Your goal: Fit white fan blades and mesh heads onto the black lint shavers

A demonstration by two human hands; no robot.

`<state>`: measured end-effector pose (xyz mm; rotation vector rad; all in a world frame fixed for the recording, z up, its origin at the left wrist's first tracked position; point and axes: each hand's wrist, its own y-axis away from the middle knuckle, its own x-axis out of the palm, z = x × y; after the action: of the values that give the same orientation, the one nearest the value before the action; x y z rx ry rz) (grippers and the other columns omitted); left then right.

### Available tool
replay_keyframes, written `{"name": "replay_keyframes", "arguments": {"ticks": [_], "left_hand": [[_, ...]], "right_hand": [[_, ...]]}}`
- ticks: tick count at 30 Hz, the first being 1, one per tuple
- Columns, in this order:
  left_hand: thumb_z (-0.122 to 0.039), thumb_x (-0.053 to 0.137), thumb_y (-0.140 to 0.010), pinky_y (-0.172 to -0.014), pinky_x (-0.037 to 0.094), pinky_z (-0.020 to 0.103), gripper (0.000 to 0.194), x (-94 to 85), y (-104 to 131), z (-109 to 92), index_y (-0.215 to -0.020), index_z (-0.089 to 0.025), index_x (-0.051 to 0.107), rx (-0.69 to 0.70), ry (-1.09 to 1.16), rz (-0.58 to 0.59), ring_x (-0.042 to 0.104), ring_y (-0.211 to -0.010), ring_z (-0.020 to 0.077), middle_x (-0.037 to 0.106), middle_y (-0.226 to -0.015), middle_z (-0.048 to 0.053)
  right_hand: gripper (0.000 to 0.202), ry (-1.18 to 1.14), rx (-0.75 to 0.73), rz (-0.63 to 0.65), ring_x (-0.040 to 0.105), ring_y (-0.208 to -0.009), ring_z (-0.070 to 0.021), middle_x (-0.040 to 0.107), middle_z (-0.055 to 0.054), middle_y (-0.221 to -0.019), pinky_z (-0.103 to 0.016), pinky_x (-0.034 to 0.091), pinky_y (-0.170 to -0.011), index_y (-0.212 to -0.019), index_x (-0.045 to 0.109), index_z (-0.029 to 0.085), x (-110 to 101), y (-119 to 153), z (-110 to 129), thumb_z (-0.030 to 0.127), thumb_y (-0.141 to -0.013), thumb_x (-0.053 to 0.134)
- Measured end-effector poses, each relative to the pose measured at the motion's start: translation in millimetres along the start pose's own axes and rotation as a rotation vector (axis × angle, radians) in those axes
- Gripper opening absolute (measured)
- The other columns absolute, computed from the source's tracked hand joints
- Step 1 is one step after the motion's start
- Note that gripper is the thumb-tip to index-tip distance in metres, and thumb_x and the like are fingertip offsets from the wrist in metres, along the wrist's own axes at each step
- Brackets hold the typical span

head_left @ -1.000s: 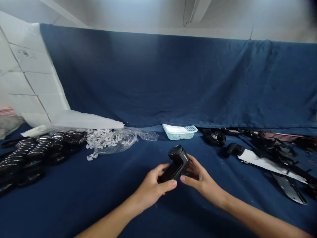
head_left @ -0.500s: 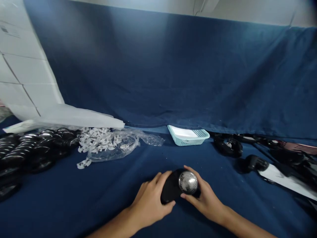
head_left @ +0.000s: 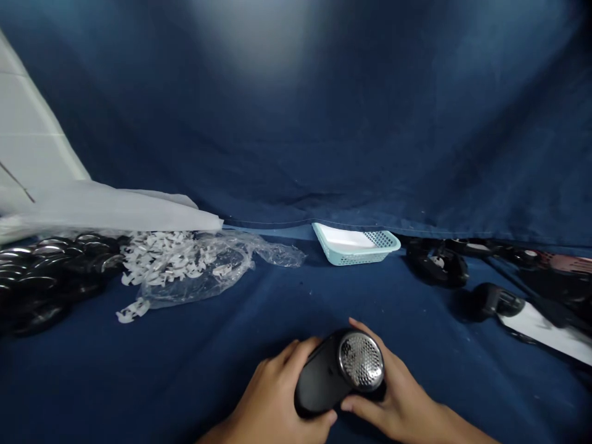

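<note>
A black fabric shaver with a round, perforated metal head is held between both hands, low in the middle of the head view. My left hand wraps round its body, fingers over the far side and thumb on the near side. At the metal head's end, my right hand grips it with thumb and fingers. The perforated face is turned up towards me. The shaver's underside is hidden.
A light blue basket with something white inside stands at the back. To the left lie small white plastic parts with a clear bag, and glossy black parts. Black parts lie right. A blue curtain hangs behind.
My view has tipped down and come nearer, so the hands and shaver look larger and lower. Both hands keep their hold, and the shaver is turned slightly.
</note>
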<state>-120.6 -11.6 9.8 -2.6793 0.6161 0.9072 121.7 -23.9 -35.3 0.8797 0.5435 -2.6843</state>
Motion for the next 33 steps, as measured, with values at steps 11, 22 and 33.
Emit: {"name": "replay_keyframes", "arguments": {"ticks": [11, 22, 33], "left_hand": [[-0.034, 0.079, -0.068, -0.098, 0.049, 0.040, 0.074, 9.7, 16, -3, -0.136, -0.024, 0.051, -0.049, 0.266, 0.058, 0.060, -0.117, 0.0326, 0.062, -0.132, 0.010], [-0.032, 0.080, -0.063, -0.092, 0.049, 0.040, 0.063, -0.5, 14, -15, -0.122, -0.022, 0.060, -0.127, 0.425, 0.044, 0.064, -0.103, 0.0309, 0.071, -0.110, 0.007], [-0.032, 0.076, -0.063, -0.092, 0.046, 0.042, 0.060, -4.0, 10, -14, -0.118, -0.018, 0.059, -0.162, 0.653, 0.165, 0.060, -0.100, 0.0288, 0.067, -0.109, 0.008]], "right_hand": [[0.103, -0.086, -0.078, -0.047, 0.053, -0.126, -0.0432, 0.052, -0.015, -0.143, -0.061, 0.042, -0.105, -0.148, 0.033, 0.029, -8, 9, 9, 0.032, -0.063, 0.090], [0.088, -0.139, -0.013, -0.072, 0.059, -0.116, -0.0421, 0.061, -0.015, -0.132, -0.059, 0.046, -0.100, -0.142, 0.048, 0.024, -8, 1, 19, 0.027, -0.063, 0.088], [0.059, -0.618, 0.142, 0.089, 0.059, -0.112, -0.0312, 0.064, -0.007, -0.120, -0.043, 0.045, -0.096, -0.120, 0.057, 0.028, -14, -13, 40, 0.041, -0.070, 0.084]]}}
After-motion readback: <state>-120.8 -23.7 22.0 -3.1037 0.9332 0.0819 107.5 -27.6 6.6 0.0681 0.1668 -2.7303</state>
